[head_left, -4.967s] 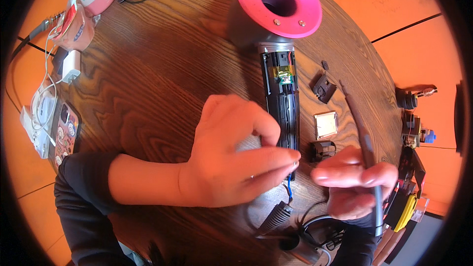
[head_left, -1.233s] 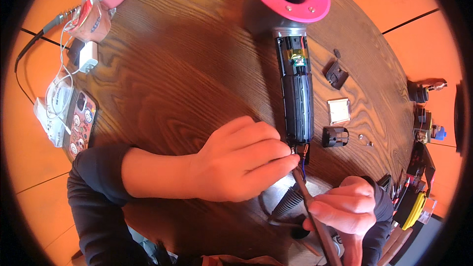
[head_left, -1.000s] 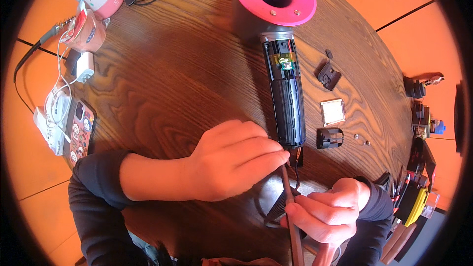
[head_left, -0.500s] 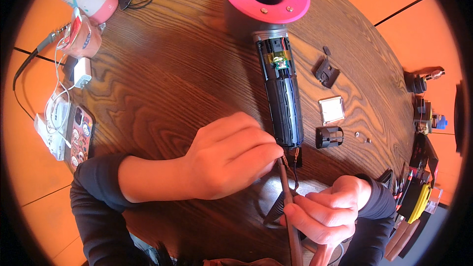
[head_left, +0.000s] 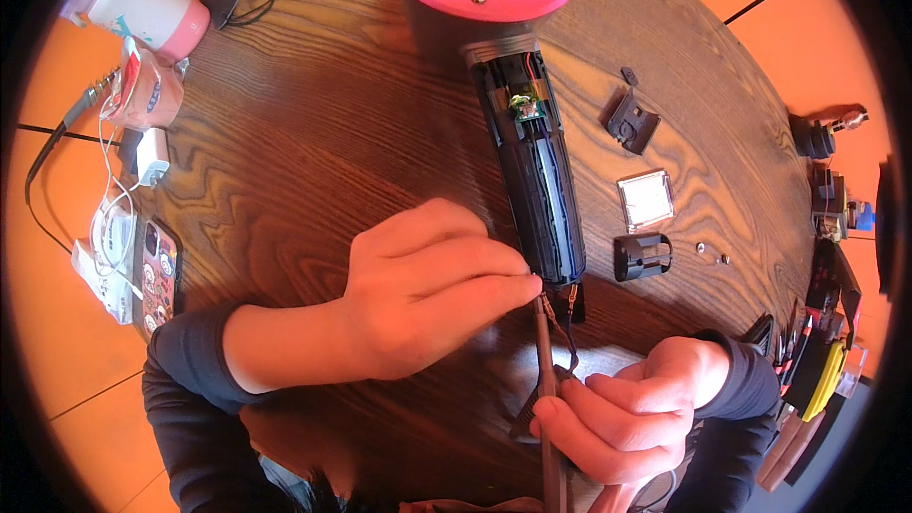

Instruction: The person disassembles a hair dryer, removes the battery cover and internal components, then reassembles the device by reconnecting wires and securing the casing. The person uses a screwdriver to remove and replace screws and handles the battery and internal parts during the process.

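Note:
A hair dryer [head_left: 494, 152] with a pink ring lies on the table, its dark handle stripped open to show a small green circuit board [head_left: 525, 109]. My left hand [head_left: 427, 294] is closed in a pinch at the handle's lower end; what its fingertips hold is hidden. Thin wires [head_left: 572, 332] with copper-coloured ends come out there. My right hand [head_left: 627, 408] is closed round a long, slim brown-grey tool [head_left: 545, 361], its narrow tip beside my left fingertips. A ribbed black cord sleeve [head_left: 525, 413] shows beside the right fingers.
Right of the dryer lie a black bracket [head_left: 632, 122], a silver-framed rectangular piece [head_left: 646, 201], a black collar [head_left: 643, 256] and tiny screws [head_left: 701, 248]. A phone [head_left: 160, 271], charger [head_left: 152, 157] and tumbler [head_left: 147, 5] stand at the left; tools [head_left: 822, 380] line the right edge.
The view has shifted a little, so the dryer's pink end sits further left and higher. My hands keep nearly the same hold, the right fingers slightly re-set on the tool.

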`<state>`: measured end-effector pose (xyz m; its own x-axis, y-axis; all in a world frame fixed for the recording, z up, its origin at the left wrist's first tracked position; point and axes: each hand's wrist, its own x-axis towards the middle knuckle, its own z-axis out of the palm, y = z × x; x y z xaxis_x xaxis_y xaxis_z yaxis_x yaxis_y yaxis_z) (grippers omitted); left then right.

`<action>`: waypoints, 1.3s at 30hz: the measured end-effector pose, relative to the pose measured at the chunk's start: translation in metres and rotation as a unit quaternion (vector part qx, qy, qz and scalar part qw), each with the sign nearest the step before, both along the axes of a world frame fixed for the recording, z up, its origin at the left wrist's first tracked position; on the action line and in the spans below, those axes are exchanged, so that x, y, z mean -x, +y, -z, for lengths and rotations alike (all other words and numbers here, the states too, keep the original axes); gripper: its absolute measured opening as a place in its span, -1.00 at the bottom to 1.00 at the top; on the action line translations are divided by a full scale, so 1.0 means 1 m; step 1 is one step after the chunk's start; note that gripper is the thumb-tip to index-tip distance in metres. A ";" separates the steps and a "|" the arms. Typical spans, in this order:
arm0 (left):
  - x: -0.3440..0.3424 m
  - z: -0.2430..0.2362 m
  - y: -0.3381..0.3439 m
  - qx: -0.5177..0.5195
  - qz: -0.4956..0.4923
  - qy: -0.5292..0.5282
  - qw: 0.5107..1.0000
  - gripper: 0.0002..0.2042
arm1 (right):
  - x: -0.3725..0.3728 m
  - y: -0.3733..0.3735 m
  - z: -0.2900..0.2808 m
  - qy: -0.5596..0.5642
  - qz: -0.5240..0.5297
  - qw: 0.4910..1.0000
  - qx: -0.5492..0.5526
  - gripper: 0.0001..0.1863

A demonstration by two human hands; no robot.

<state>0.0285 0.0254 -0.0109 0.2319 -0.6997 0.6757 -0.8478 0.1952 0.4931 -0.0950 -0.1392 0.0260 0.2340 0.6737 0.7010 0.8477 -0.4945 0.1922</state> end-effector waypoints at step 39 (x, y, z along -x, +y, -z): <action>0.008 -0.002 -0.003 0.009 0.096 0.287 0.953 -0.83 | 0.032 -0.010 -0.020 0.351 0.158 0.847 -0.367 -0.67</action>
<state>0.0207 0.0225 -0.0087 0.4362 -0.7564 0.4874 -0.3867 0.3315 0.8605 -0.1266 -0.1497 0.0457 0.8537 -0.0581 0.5175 0.4286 -0.4860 -0.7616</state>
